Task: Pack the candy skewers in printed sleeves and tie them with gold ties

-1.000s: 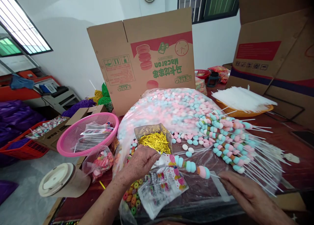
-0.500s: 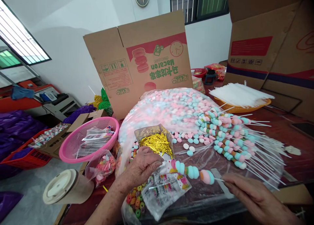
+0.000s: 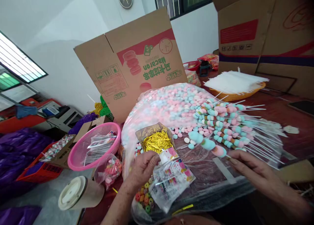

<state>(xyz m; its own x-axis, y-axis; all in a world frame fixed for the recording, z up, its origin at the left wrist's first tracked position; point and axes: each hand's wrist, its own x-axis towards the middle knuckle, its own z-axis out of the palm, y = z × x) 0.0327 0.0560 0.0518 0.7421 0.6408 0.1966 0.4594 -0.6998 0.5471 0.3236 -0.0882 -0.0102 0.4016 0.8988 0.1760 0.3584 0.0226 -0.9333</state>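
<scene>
My right hand pinches the white stick of a candy skewer, which has blue and pink marshmallow-like pieces and tilts up to the left above the plastic-covered table. My left hand is closed, thumb against forefinger, at the edge of the printed clear bags; what its fingertips hold, if anything, is hidden. Just beyond it lies an open pouch of gold twist ties. Colourful ring-shaped candies show below the left hand. Finished-looking skewers lie heaped at the right, their sticks pointing right.
A large clear bag of pink and blue candies spreads behind. At left stand a pink basket of packets and a lidded cup. White sticks fill an orange basket behind right. A cardboard box stands upright at the back.
My right hand has raised the skewer away from my left hand and the printed bags, up and towards the loose candies. The left hand stays beside the bags. The whole view has shifted slightly.
</scene>
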